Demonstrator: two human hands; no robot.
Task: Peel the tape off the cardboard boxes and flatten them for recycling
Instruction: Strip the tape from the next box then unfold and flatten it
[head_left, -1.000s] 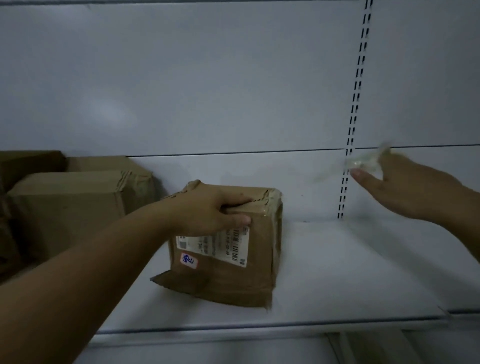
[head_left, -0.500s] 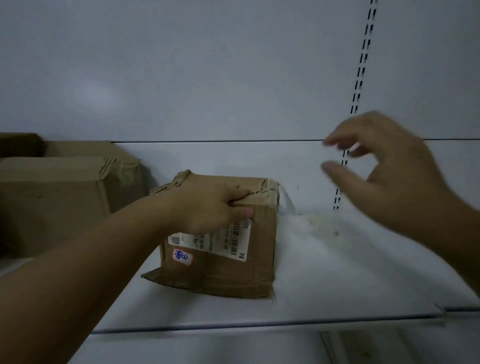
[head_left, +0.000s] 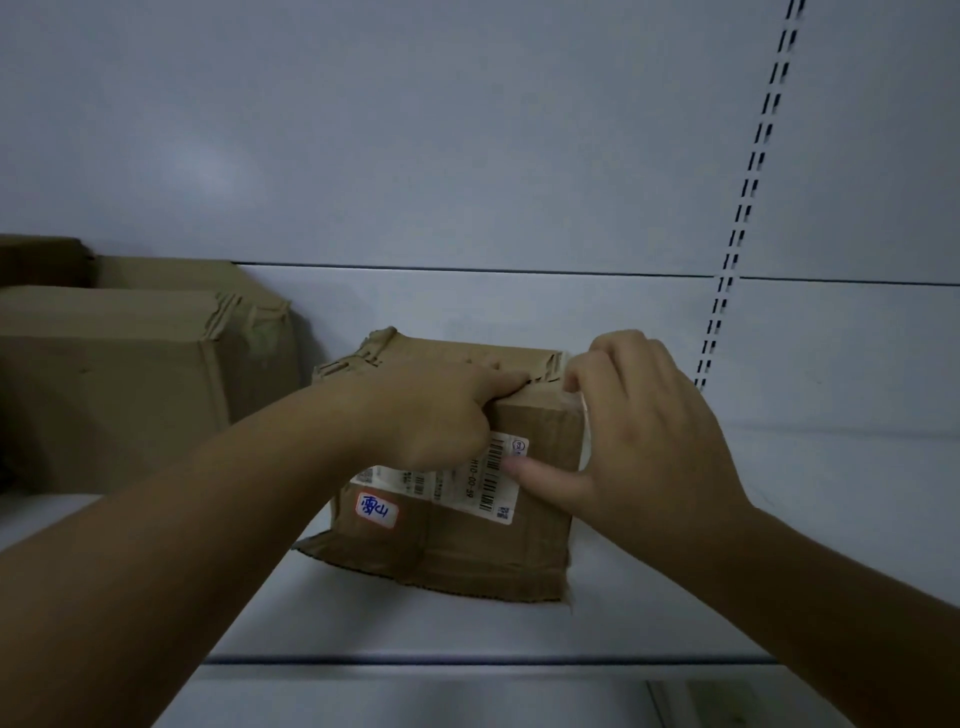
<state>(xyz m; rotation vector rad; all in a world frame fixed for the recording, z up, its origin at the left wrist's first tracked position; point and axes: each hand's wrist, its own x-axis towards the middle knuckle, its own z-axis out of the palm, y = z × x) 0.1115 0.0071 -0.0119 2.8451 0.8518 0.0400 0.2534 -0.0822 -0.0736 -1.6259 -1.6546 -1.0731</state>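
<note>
The small cardboard box (head_left: 467, 561) sits at the centre of the frame on a pale shelf (head_left: 753, 545). Its labelled face is towards the camera and its longer side runs left to right. It is turned a little, so the bottom edge slopes down to the right. A loose flap juts out at its lower left.

A white shipping label (head_left: 462, 480) crosses that face at a slant, with barcodes and a code that reads roughly "H10-00-59". Below it, to the left, is a small orange-edged sticker (head_left: 376, 510) with two handwritten blue characters, the second like 山.

Wrinkled tape (head_left: 548, 362) runs along the top edge. The box is closed, so its contents are hidden.

The left hand (head_left: 431, 415) grips the top front edge, its index finger stretched along it. The right hand (head_left: 649, 431) curls its fingertips onto the upper right corner, with the thumb pressed on the front face beside the label. Whether it has pinched any tape cannot be told.

At the left of the frame a larger taped box (head_left: 104, 384) stands closed, with another box (head_left: 171, 273) behind it. A slotted upright (head_left: 748, 197) runs up the back panel at the upper right.
</note>
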